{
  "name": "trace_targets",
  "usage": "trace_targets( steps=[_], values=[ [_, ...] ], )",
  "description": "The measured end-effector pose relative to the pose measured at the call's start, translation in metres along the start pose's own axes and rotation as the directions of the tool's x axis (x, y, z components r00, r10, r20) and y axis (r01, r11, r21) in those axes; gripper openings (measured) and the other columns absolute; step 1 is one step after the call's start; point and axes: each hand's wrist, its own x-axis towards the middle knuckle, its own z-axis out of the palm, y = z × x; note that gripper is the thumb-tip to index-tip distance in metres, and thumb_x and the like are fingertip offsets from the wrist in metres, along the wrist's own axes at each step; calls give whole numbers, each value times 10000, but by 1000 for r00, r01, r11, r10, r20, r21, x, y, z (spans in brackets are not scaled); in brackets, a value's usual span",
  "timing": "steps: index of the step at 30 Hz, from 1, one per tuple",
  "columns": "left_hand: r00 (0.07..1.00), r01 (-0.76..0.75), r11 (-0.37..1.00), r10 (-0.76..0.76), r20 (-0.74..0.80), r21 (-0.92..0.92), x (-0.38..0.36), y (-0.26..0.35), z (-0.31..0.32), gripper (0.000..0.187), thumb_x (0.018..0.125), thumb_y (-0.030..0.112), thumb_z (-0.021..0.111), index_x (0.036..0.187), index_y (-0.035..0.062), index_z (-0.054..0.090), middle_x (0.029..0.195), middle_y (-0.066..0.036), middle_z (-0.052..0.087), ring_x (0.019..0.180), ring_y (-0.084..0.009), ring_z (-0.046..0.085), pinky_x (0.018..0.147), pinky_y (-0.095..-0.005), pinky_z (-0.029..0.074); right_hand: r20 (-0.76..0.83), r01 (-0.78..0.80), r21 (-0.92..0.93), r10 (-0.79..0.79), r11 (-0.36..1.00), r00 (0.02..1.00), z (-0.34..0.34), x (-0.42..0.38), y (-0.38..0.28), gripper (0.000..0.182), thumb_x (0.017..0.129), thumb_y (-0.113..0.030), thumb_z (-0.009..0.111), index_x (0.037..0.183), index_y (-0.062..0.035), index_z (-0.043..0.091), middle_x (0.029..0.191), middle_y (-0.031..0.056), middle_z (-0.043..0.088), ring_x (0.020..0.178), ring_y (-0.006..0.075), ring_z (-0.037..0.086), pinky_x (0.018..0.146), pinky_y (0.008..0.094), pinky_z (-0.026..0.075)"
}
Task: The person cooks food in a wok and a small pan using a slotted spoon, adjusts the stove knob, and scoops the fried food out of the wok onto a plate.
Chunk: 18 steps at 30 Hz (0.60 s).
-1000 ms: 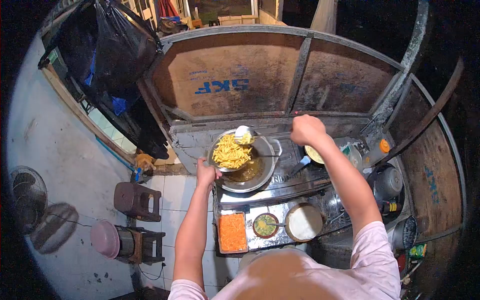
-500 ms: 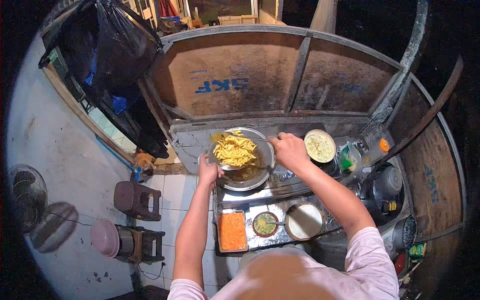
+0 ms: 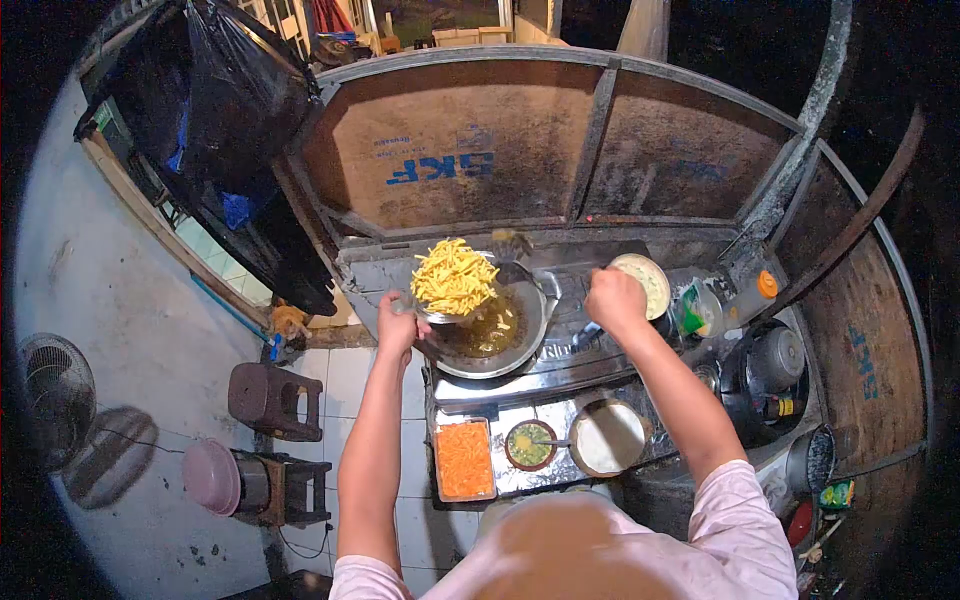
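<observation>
My left hand (image 3: 397, 325) grips the rim of a metal bowl or strainer (image 3: 447, 318), mostly hidden under a heap of yellow strips (image 3: 453, 280). It is held above the left side of a wok (image 3: 545, 325) with dark oil (image 3: 482, 335), where a few loose strips lie. My right hand (image 3: 616, 298) is closed around the handle of a spatula, right of the wok and beside a pale bowl of whitish-green food (image 3: 645, 287). The spatula's blurred head (image 3: 513, 243) seems to be behind the wok's far rim.
Along the near edge stand a tray of orange shreds (image 3: 465, 460), a small bowl of yellow-green mixture with a spoon (image 3: 530, 445) and a round container of white contents (image 3: 608, 440). An orange-capped bottle (image 3: 752, 300) stands at right. Wooden panels (image 3: 450, 150) enclose the back.
The bowl of yellow strips has moved up and left, showing more oil in the wok. My right hand has moved right, and the spatula has come away from the strips.
</observation>
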Motion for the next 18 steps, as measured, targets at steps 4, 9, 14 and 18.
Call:
trace_targets(
  steps=[4, 9, 14, 18],
  values=[
    [999, -36, 999, 36, 19, -30, 2, 9, -4, 524, 821, -87, 401, 1315, 27, 270, 641, -132, 592, 456, -174, 549, 384, -272, 393, 122, 44, -58, -36, 997, 992, 62, -12, -2, 159, 763, -115, 573, 790, -12, 692, 892, 215, 671, 780, 349, 683, 670, 436, 558],
    [1000, -29, 999, 29, 4, -41, 8, 13, -3, 546, 804, -84, 399, 1323, 21, 266, 655, -145, 596, 471, -176, 557, 391, -275, 404, 168, 83, -16, -79, 996, 983, 110, -17, -18, 145, 762, -107, 585, 779, -9, 690, 881, 224, 667, 767, 337, 688, 657, 426, 563],
    [999, -36, 999, 35, -18, -29, 4, 17, 1, 503, 814, -73, 395, 1294, 29, 284, 649, -142, 590, 458, -177, 548, 390, -280, 394, 228, 38, 20, -41, 999, 973, 132, -5, -23, 168, 765, -107, 585, 820, -3, 705, 916, 225, 678, 824, 343, 689, 703, 427, 564],
    [1000, -28, 998, 28, -7, -52, 6, 14, -1, 485, 820, -71, 392, 1282, 35, 289, 644, -142, 585, 452, -178, 543, 384, -286, 380, 380, -33, 67, 5, 997, 925, 134, 5, -21, 209, 767, -119, 566, 859, 2, 708, 927, 256, 673, 899, 370, 672, 770, 459, 548]
  ],
)
